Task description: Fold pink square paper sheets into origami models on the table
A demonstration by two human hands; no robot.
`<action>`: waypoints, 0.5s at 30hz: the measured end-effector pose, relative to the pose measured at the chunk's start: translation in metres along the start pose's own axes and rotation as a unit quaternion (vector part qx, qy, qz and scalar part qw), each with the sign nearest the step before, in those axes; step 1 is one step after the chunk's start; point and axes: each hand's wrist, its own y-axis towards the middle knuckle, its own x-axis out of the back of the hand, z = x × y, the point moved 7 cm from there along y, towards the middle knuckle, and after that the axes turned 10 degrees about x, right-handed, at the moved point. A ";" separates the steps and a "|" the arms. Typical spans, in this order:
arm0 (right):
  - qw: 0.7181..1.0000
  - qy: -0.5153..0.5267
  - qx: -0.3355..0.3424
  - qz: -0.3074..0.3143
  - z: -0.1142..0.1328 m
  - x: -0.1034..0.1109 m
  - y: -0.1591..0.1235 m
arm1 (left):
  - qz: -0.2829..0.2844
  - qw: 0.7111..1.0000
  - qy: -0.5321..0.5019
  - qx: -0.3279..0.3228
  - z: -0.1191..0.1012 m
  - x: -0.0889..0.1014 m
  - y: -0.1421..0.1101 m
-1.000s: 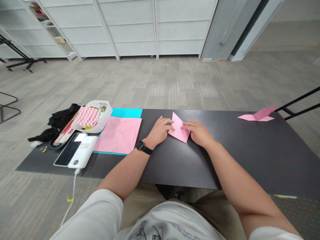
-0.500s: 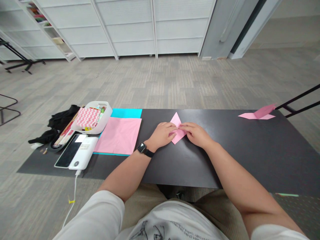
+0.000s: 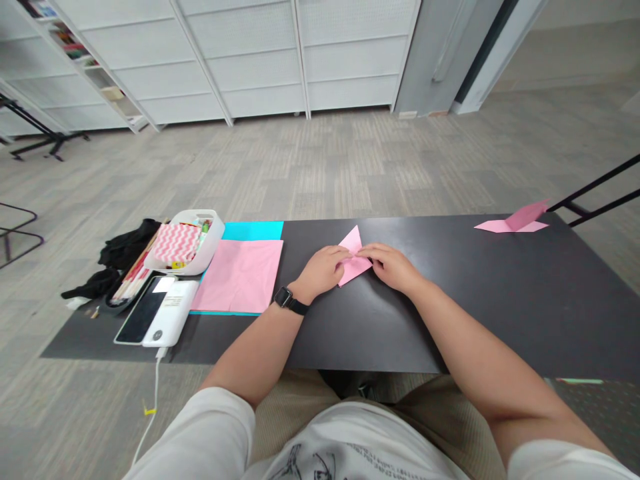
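A small piece of folded pink paper (image 3: 354, 269) lies on the dark table between my hands, one point facing away from me. My left hand (image 3: 321, 271) grips its left side, fingers curled over the edge. From the right, my right hand (image 3: 391, 265) has its fingertips closed on the paper's middle and right corner. The fingertips of both hands nearly meet over the centre and hide part of the folds. A black smartwatch (image 3: 283, 297) is on my left wrist.
Pink sheets (image 3: 243, 277) lie on blue paper (image 3: 254, 231) to the left. Beyond them are a white basket (image 3: 214, 243), a phone (image 3: 141, 313), a white power bank (image 3: 171, 312) with a cable and black cloth (image 3: 127, 243). A folded pink paper piece (image 3: 523, 218) sits far right.
The folded paper has turned a little under my hands, its near edge now slanting with the near tip further left. My hands keep nearly the same place. The whole view has shifted slightly.
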 end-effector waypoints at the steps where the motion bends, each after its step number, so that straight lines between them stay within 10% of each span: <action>1: 1.000 0.004 0.003 -0.003 0.001 0.000 0.000 | 0.000 1.000 -0.002 -0.001 0.000 0.000 0.000; 15: 0.998 -0.030 0.015 0.059 -0.003 0.011 0.000 | 0.064 0.997 -0.003 -0.041 -0.014 -0.001 -0.003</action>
